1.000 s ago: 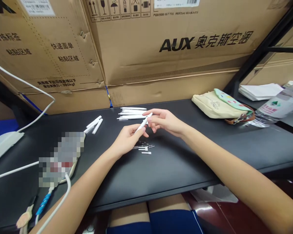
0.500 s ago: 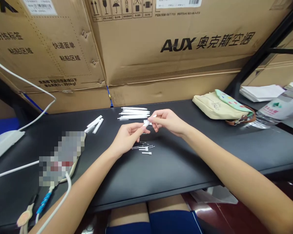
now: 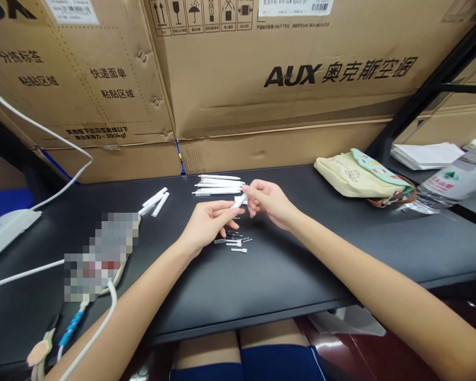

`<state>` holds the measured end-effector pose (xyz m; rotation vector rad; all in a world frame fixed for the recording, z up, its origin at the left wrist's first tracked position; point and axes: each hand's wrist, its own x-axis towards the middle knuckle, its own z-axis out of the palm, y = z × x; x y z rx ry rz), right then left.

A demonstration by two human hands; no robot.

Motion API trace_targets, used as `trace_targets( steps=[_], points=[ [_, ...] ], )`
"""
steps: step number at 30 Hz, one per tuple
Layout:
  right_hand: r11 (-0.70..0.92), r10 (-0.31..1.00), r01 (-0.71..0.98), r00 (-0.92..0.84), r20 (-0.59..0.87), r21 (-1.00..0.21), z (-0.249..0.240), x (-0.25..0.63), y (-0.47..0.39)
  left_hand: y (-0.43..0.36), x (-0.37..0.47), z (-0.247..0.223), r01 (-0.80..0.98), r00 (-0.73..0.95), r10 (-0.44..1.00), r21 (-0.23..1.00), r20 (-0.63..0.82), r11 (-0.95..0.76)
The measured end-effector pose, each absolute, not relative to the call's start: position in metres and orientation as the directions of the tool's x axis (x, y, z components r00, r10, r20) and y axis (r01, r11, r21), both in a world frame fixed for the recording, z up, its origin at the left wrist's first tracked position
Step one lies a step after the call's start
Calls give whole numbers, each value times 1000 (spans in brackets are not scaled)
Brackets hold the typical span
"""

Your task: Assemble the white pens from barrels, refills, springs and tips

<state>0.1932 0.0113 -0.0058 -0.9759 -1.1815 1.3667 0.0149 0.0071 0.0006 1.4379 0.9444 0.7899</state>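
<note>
On the black bench (image 3: 262, 275), toward its rear edge, a light, stiff, slippery white pen barrel (image 3: 240, 200) is pinched at its ends between the left hand (image 3: 206, 225) and the right hand (image 3: 267, 201).

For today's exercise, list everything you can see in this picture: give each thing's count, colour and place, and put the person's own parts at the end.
pen: one, white, held between both hands above the table.
finished pens: a small row, white, at the back of the table.
pen barrels: about three, white, left of that row.
small pen parts: several, white and clear, below the hands.
table: one, black.
cardboard boxes: several, brown, behind the table.
pouch: one, cream with green flap, at right.
water bottle: one, clear, far right.
cables: white, at left.
left hand: one, pinching the pen's lower end.
right hand: one, pinching its upper end.
</note>
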Motion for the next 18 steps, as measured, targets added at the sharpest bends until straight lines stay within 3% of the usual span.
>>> trace_targets(
  steps=[4, 10, 15, 18],
  points=[
    [-100, 952, -294, -306, -6, -951, -4, 192, 9, 7, 15, 2, 104, 464, 885, 995, -43, -6],
    [9, 992, -227, -123, 38, -974, -8, 189, 9, 6, 18, 0, 104, 458, 888, 995, -38, -11],
    [-77, 959, -240, -283, -6, -968, -8, 191, 11, 6, 17, -2, 97, 469, 882, 995, -42, -4],
    [-28, 983, -211, -186, 11, -977, -9, 189, 10, 7, 17, -3, 87, 445, 895, 996, -36, -3]
  ],
)
